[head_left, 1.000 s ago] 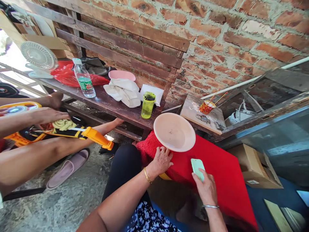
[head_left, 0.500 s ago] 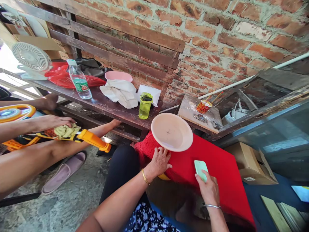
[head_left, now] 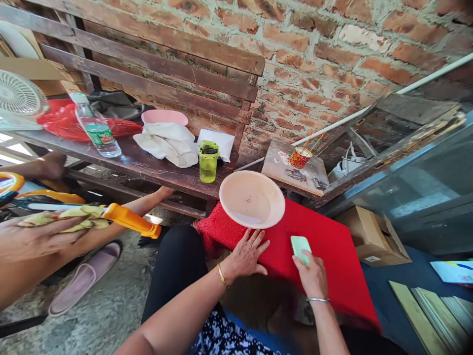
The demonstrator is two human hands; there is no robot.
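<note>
My left hand lies with fingers spread at the near edge of a red cloth, its fingertips just below the rim of a pale pink basin. Dark specks show on the basin's bottom. In my right hand is a mint-green phone, held over the cloth to the right of the basin. A gold bracelet circles my left wrist, a silver one my right.
At left, a co-worker's hand presses a yellowish rag against an orange-handled object. A wooden bench bears a water bottle and green cup. A cardboard box stands at right.
My left hand's fingers have spread wider, away from the basin rim. The co-worker's hand with the rag has moved left and nearer. The whole view has shifted slightly.
</note>
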